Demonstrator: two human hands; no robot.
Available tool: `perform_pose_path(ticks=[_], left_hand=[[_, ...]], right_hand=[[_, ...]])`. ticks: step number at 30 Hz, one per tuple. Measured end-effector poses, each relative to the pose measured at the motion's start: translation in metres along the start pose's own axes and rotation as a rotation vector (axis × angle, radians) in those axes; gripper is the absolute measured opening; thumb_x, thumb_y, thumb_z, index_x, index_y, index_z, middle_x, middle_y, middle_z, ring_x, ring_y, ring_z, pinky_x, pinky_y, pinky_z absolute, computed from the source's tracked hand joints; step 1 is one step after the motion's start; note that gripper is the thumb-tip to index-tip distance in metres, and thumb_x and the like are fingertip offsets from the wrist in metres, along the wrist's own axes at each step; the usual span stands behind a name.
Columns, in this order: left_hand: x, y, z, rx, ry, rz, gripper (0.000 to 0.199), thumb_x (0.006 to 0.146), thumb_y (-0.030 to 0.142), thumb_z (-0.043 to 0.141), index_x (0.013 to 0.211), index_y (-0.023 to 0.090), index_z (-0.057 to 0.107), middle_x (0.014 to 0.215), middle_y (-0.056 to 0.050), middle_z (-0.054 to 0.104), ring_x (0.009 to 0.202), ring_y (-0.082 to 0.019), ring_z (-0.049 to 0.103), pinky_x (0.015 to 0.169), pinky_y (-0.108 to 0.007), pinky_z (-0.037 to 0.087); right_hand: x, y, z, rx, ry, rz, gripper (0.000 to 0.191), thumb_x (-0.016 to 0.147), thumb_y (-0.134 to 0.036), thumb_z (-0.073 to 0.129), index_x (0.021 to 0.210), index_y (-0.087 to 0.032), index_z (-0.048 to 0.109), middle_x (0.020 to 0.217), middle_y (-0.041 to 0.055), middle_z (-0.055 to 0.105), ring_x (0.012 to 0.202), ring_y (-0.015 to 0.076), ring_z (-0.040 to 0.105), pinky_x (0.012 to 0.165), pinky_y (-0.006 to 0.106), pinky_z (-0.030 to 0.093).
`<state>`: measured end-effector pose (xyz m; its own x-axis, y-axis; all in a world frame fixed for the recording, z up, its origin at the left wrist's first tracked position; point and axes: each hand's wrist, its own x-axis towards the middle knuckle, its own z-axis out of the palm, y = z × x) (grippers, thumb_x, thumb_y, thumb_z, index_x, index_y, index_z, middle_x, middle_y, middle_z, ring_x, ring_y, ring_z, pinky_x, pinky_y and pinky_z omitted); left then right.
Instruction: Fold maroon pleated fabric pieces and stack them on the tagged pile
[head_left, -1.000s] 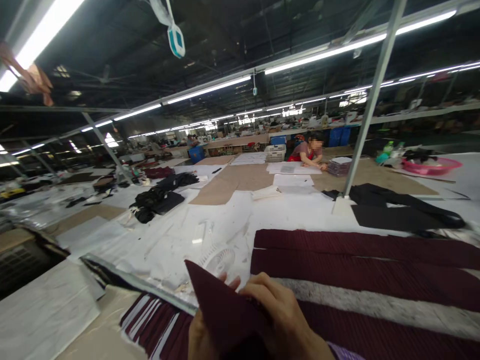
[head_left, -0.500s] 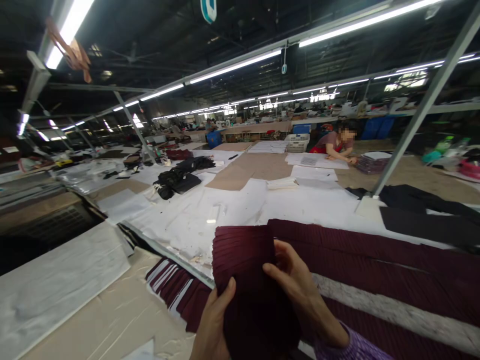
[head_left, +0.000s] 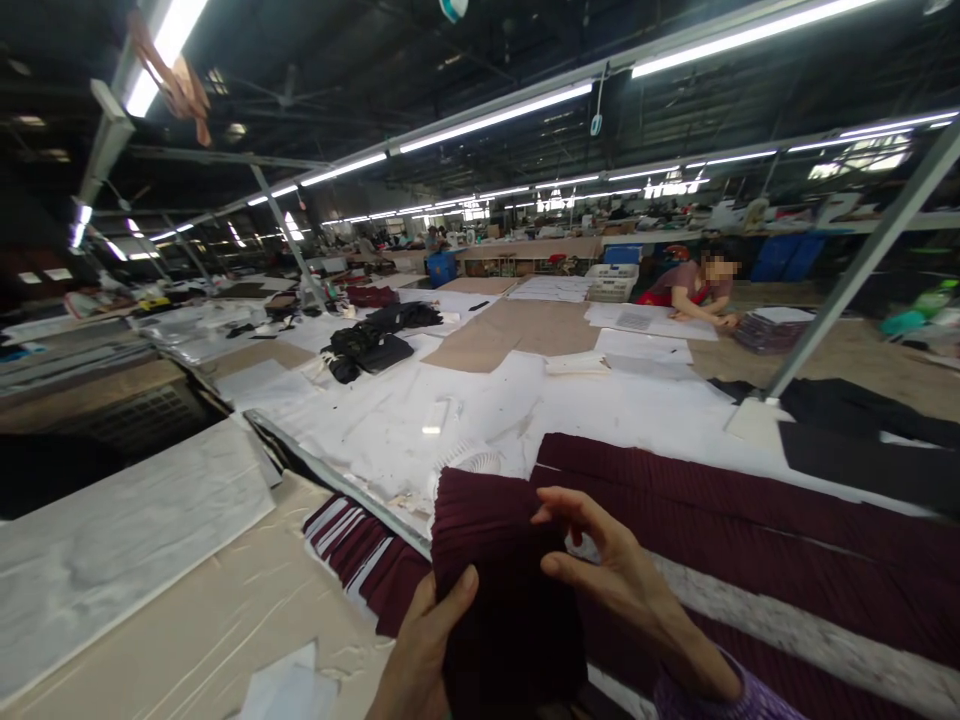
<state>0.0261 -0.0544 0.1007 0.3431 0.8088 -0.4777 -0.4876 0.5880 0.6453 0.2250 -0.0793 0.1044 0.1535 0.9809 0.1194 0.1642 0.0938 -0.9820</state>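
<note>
White worktable (head_left: 375, 425) seen at twelve o'clock. Maroon pleated fabric (head_left: 484, 515), six o'clock, gripped by left hand (head_left: 429, 632); right hand (head_left: 611, 560), five o'clock, fingers parted by fabric's edge, contact unclear. Handling step judged underway; two-handed hold would require edge pinched.

Purple right sleeve (head_left: 742, 692) — pale-flecked, knit-looking — bare forearm (head_left: 690, 640), bare hands (head_left: 611, 560)

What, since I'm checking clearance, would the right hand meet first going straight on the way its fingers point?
The right hand would probably meet the maroon cloth held in the left hand first; the gap, if any, is unclear.
</note>
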Motion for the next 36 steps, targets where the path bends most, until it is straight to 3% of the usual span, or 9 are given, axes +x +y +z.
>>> perform_pose_path(ticks=[3,8,13,18,23,27,30,33,36], left_hand=[[0.002,0.0,-0.006,0.025,0.011,0.02,0.054,0.069,0.029,0.082,0.118,0.013,0.065,0.102,-0.012,0.075,0.105,-0.031,0.068,0.098,-0.043,0.052],[0.001,0.001,-0.015,0.131,-0.019,0.072,0.044,0.066,0.034,0.084,0.101,0.013,0.071,0.1,-0.013,0.074,0.108,-0.032,0.066,0.099,-0.043,0.051],[0.002,0.002,-0.019,0.136,-0.018,0.063,0.042,0.066,0.034,0.084,0.1,0.013,0.071,0.1,-0.012,0.074,0.108,-0.031,0.066,0.096,-0.04,0.053],[0.005,0.003,-0.012,0.031,0.023,0.079,0.044,0.066,0.031,0.085,0.102,0.015,0.068,0.099,-0.01,0.075,0.103,-0.028,0.068,0.096,-0.037,0.053],[0.011,-0.002,-0.011,-0.073,0.05,0.046,0.046,0.059,0.03,0.089,0.097,0.015,0.068,0.095,-0.008,0.075,0.1,-0.028,0.069,0.096,-0.038,0.053],[0.019,-0.01,-0.019,-0.224,-0.103,0.026,0.042,0.069,0.045,0.081,0.097,0.015,0.072,0.099,-0.01,0.075,0.106,-0.029,0.067,0.101,-0.04,0.05],[0.026,-0.017,-0.032,-0.401,-0.22,0.004,0.052,0.077,0.061,0.067,0.102,0.016,0.074,0.104,-0.012,0.074,0.11,-0.031,0.065,0.104,-0.042,0.048],[0.027,-0.023,-0.049,-0.491,-0.176,0.043,0.053,0.081,0.059,0.063,0.106,0.014,0.074,0.106,-0.013,0.073,0.113,-0.033,0.063,0.106,-0.045,0.045],[0.023,-0.026,-0.068,-0.485,-0.103,0.081,0.058,0.076,0.059,0.069,0.111,0.013,0.072,0.112,-0.015,0.071,0.116,-0.034,0.061,0.106,-0.045,0.044]], right_hand=[[-0.003,0.003,0.004,0.057,-0.005,0.077,0.065,0.068,-0.051,0.079,0.12,-0.019,0.058,0.105,0.0065,0.063,0.083,0.0172,0.051,0.079,0.034,0.041],[-0.003,0.002,0.003,-0.022,-0.054,0.009,0.07,0.065,-0.055,0.082,0.123,-0.023,0.059,0.117,0.0057,0.061,0.082,0.0159,0.047,0.077,0.033,0.04],[-0.007,0.003,0.007,0.136,-0.113,0.106,0.074,0.061,-0.051,0.085,0.122,-0.02,0.056,0.105,0.0051,0.062,0.086,0.0172,0.055,0.076,0.031,0.045],[-0.016,0.003,0.021,0.121,-0.154,0.125,0.053,0.072,-0.043,0.08,0.114,-0.017,0.061,0.104,0.0073,0.067,0.097,0.0235,0.061,0.086,0.036,0.049],[-0.019,0.01,0.036,-0.234,-0.114,-0.136,0.018,0.087,-0.035,0.064,0.095,-0.019,0.069,0.098,0.0064,0.067,0.089,0.0207,0.064,0.079,0.031,0.052],[-0.019,0.026,0.039,-0.366,-0.116,-0.314,0.013,0.094,-0.025,0.054,0.093,-0.018,0.064,0.096,0.0068,0.067,0.082,0.0153,0.066,0.073,0.023,0.052],[-0.02,0.038,0.042,-0.41,-0.262,-0.274,0.013,0.095,-0.023,0.05,0.095,-0.019,0.062,0.118,0.0098,0.066,0.1,0.0163,0.067,0.084,0.021,0.052],[-0.022,0.052,0.051,-0.421,-0.478,-0.194,0.014,0.095,-0.024,0.048,0.091,-0.018,0.061,0.136,0.0141,0.056,0.116,0.0201,0.062,0.094,0.024,0.051],[-0.021,0.066,0.065,-0.399,-0.646,-0.181,0.017,0.094,-0.025,0.047,0.089,-0.017,0.061,0.145,0.0195,0.046,0.124,0.0249,0.057,0.099,0.029,0.051]])
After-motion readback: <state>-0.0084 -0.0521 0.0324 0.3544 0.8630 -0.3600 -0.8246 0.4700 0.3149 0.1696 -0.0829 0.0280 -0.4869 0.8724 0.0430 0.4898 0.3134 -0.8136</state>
